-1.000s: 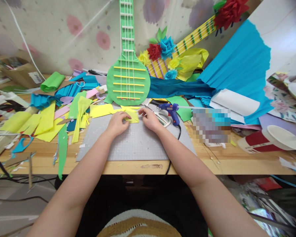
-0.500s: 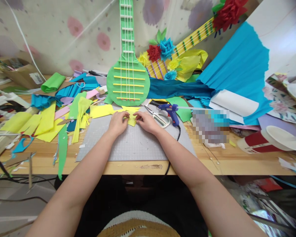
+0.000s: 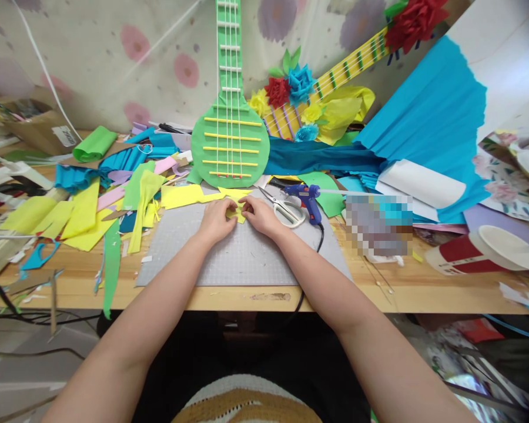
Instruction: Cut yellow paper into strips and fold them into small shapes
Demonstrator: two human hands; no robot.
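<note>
Both of my hands rest on the grey cutting mat (image 3: 242, 258) and pinch a small folded piece of yellow paper (image 3: 237, 212) between them. My left hand (image 3: 217, 221) grips its left side with curled fingers. My right hand (image 3: 260, 216) grips its right side, fingertips almost meeting the left ones. Most of the paper is hidden under my fingers. More yellow paper strips (image 3: 183, 196) lie just beyond on the mat's far edge.
White-handled scissors (image 3: 284, 210) and a blue glue gun (image 3: 306, 198) lie right of my hands. A green paper guitar (image 3: 230, 141) stands behind. Paper scraps (image 3: 83, 211) pile up at left, a red paper cup (image 3: 476, 252) lies at right. The wooden table's front edge (image 3: 379, 299) is near.
My hands have drawn closer together over the yellow paper, which now shows as a smaller, more folded piece. The right hand slid left, away from the scissors.
</note>
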